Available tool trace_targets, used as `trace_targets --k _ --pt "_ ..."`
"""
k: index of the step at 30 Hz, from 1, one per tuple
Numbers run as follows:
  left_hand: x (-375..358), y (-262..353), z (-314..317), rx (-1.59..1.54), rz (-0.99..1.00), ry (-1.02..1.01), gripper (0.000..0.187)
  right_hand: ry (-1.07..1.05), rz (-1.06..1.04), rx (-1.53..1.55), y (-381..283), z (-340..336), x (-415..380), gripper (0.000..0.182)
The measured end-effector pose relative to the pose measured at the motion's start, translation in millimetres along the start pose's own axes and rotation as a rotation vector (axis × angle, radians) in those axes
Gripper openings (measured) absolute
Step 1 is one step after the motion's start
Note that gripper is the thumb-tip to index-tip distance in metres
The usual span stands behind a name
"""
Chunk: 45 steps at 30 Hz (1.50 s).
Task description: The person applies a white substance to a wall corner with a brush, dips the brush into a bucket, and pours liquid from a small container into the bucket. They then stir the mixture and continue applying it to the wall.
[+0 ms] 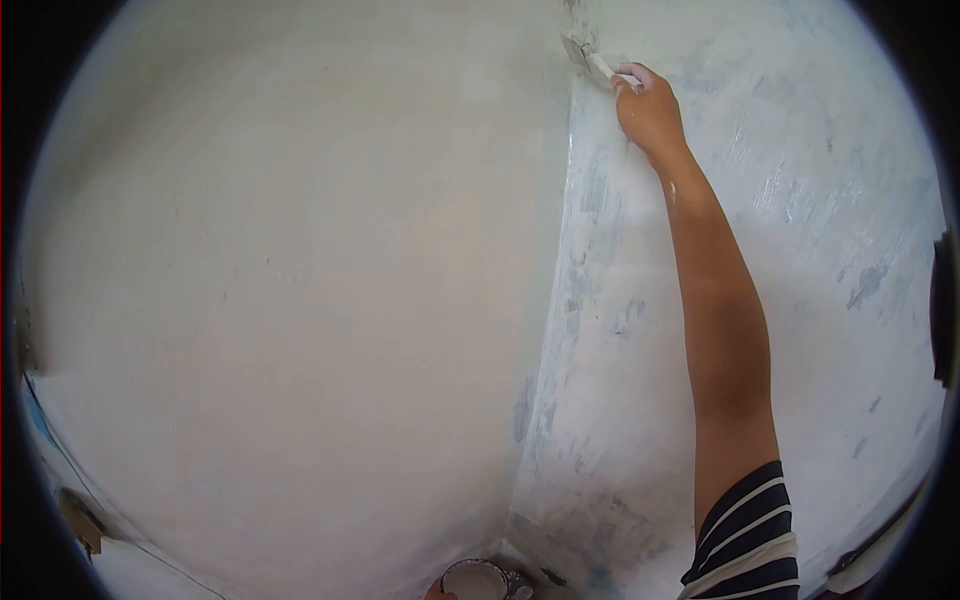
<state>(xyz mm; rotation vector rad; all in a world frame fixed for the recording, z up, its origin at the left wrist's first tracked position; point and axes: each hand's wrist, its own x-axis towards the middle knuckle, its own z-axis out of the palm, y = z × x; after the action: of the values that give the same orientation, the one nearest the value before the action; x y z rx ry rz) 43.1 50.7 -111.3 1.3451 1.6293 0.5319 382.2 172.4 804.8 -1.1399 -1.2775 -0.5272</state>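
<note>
One right hand [648, 108] grips one brush [590, 60] at wall corner [560, 300]; one cup [478, 580] below (left hand barely visible, grip unclear).

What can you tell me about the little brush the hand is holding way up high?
The paintbrush is small, with a pale handle smeared white and a flat, greyish head. The right hand grips the handle with its fingers wrapped around it. The brush tilts up and to the left, and its head presses into the corner where the two white-painted walls meet, near the top of the view.
</note>
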Motion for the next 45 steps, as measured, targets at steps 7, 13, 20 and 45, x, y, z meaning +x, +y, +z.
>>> trace_targets --k 7,13,20,45 --pt "-56.2 83.8 -49.4 -0.059 -0.075 -0.028 0.071 0.074 -0.064 -0.151 -13.8 22.1 43.4 0.031" --pt "-19.9 20.4 -16.4 -0.027 0.007 0.153 0.071 0.037 -0.14 -0.209 10.5 29.6 30.2 0.029" --pt "3.9 -6.8 -2.6 0.012 0.04 0.042 0.073 -0.102 -0.064 -0.251 31.7 20.2 -49.3 0.026" --pt "-25.6 37.3 -19.2 -0.187 0.02 0.083 0.064 -0.219 -0.117 -0.254 132.5 50.0 -302.6 0.031"
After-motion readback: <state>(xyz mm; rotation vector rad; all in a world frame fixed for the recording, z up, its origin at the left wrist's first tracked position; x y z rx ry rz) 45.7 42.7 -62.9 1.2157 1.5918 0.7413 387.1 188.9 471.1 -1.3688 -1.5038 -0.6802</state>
